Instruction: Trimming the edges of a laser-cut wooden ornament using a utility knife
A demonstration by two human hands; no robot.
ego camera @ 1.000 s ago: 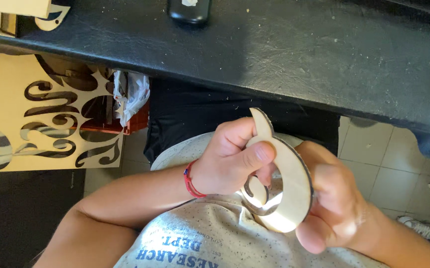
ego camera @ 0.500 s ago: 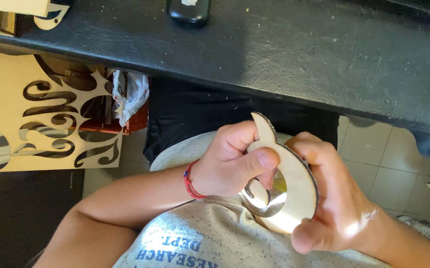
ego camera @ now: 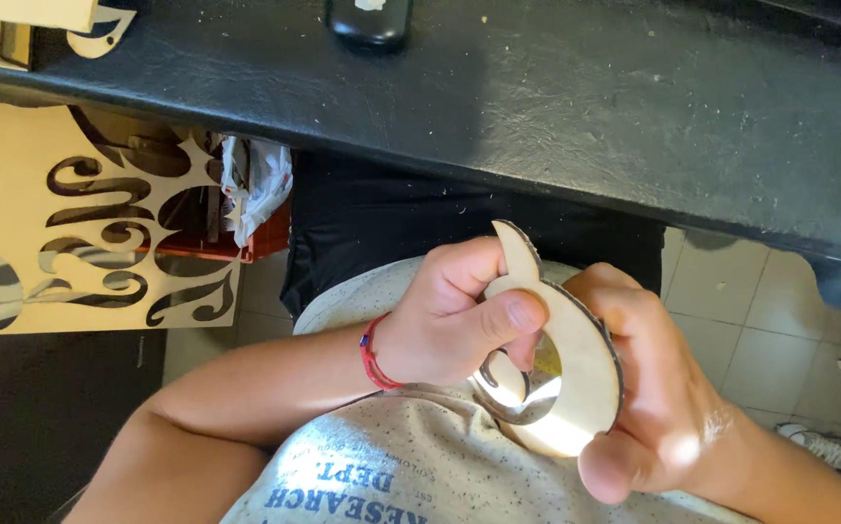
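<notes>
Two hands hold one thing, close over the lap. The left hand [ego camera: 449, 320], a red bracelet [ego camera: 372, 354] at its wrist, is clenched round the narrow, pointed end of a pale wooden cut-out [ego camera: 590, 364], its thumb pressed flat along the face. The right hand [ego camera: 658, 398] cups the broad curved end from behind and below, with the thumb tucked under the lower rim. The cut-out is a flat, hooked shape with a rounded opening and darkened edges. It is held above the speckled grey shirt [ego camera: 420, 466], apart from the counter and touching nothing but the hands.

The step in hand seems to be work along the inner edge of the opening, where the left fingers curl in. What they press there is hidden. Carrying that on would call for a steady hold from the right hand while the left shifts along the curve, with care for the thin hooked tip.

Below and to the left, a pale panel [ego camera: 13, 194] pierced with swirling shapes leans by a red crate [ego camera: 265, 243] with crumpled plastic [ego camera: 257, 180] in it. Tiled floor [ego camera: 721, 330] shows on the right.

Beyond the hands runs the black counter [ego camera: 585, 107], its near edge just above them and its top dusted with pale specks. At the far edge a dark device [ego camera: 370, 21] lies, and near the far left corner is another pale cut piece [ego camera: 100, 24].
</notes>
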